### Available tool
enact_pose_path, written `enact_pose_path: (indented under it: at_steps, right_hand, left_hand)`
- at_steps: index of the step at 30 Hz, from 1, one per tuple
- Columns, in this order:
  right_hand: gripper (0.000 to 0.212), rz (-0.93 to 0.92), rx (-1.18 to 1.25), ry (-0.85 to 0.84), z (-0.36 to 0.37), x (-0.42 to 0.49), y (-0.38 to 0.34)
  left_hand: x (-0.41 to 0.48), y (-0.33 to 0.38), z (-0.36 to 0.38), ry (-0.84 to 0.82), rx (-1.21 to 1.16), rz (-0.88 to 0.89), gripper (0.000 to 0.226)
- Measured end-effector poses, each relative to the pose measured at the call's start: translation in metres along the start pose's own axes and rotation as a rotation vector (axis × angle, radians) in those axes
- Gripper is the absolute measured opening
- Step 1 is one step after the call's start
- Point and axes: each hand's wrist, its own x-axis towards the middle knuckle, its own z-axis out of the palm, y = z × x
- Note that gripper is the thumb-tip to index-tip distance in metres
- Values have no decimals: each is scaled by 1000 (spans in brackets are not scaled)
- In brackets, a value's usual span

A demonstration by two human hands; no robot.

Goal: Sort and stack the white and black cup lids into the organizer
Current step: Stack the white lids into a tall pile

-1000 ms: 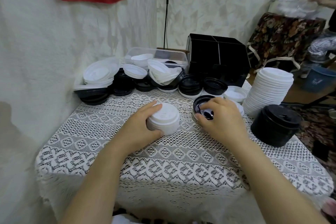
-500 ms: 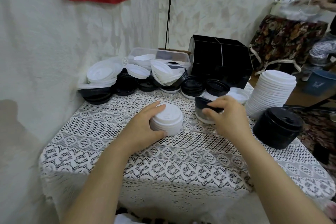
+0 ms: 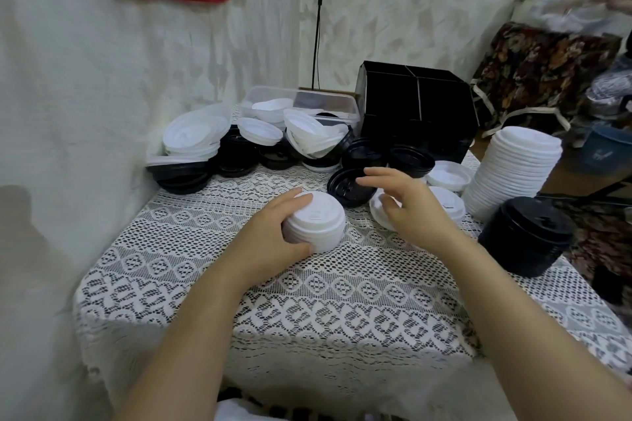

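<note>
While the left grip (image 3: 273, 231) curls round a white stack (image 3: 318, 219) at the middle of the table (image 3: 307, 301), the right grip (image 3: 407, 208) hovers loosely spread, holding nothing, beside a black lid (image 3: 345, 188).

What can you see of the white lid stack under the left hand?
The white lid stack stands upright, domes up, on the lace tablecloth near mid-table. It looks like moulded plastic, several nested lids, a raised sip tab on top. The left hand grips its left side, thumb in front; nothing else touches it.
</note>
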Motion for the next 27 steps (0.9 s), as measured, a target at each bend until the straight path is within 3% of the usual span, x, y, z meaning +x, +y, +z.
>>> enact_pose_path:
  at_steps: [3,7,10,13,17,21,24,27]
  right_hand:
    - [43,26,-52,47,-7,-14,3]
    - [52,88,-537,-179,-14,-26,13]
    - [35,30,-621,-158,-13,-31,14]
    - [25,75,-399,7,-13,-35,5]
    - [13,224,224,231,-14,-38,-8]
    - [17,589,951,166,-6,-39,-14]
    - [23,718,1037,140,3,-40,-9]
    - [42,668,829,219,7,-42,-7]
  left_hand:
    - [0,1,0,-2,-14,-2,77]
    - [0,1,1,0,-7,-6,77]
    - [-1,1,1,2,-4,-5,77]
    - [-1,2,1,3,-6,-1,77]
    - [-1,1,1,5,1,-5,77]
    - [-1,2,1,6,-4,-3,76]
    - [-1,2,1,5,-11,-4,76]
    - [0,2,1,2,-18,-5,76]
